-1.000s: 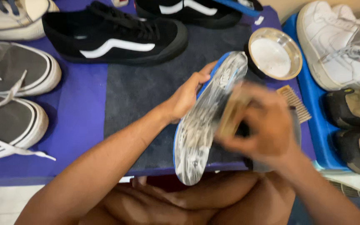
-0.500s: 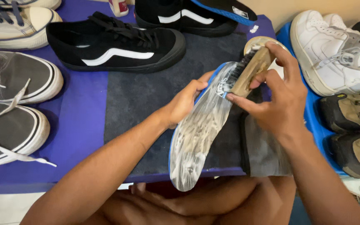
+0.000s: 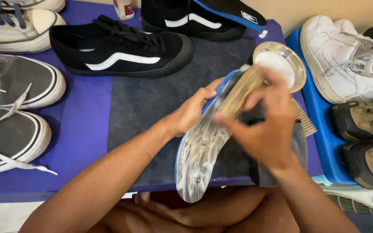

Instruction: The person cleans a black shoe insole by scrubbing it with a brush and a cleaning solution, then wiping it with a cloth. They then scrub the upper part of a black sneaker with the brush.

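- Insole (image 3: 201, 155), long and blue-edged, is held tilted over the dark grey mat (image 3: 152, 99), its face coated in grey-white lather.
- Its edge is gripped by the left hand (image 3: 191, 113), fingers curled around the blue rim near the upper end.
- A tan wooden brush (image 3: 238, 92) is clenched in the right hand (image 3: 266, 133) and pressed to the insole's upper part; the brush is blurred.
- A round clear bowl (image 3: 296, 71) is seen just behind the brush, filled with white foam.
- A white bottle with a red label (image 3: 124, 8) is glimpsed at the top edge, mostly cut off.
- A black suede shoe with a white stripe (image 3: 121, 49) is laid beyond the mat on the purple cloth (image 3: 83, 129).
- Grey canvas sneakers (image 3: 14, 112) are lined up on the left, white laces trailing.
- A white leather sneaker (image 3: 346, 60) and olive hiking shoes (image 3: 363, 142) are set on a blue tray (image 3: 320, 142) on the right.
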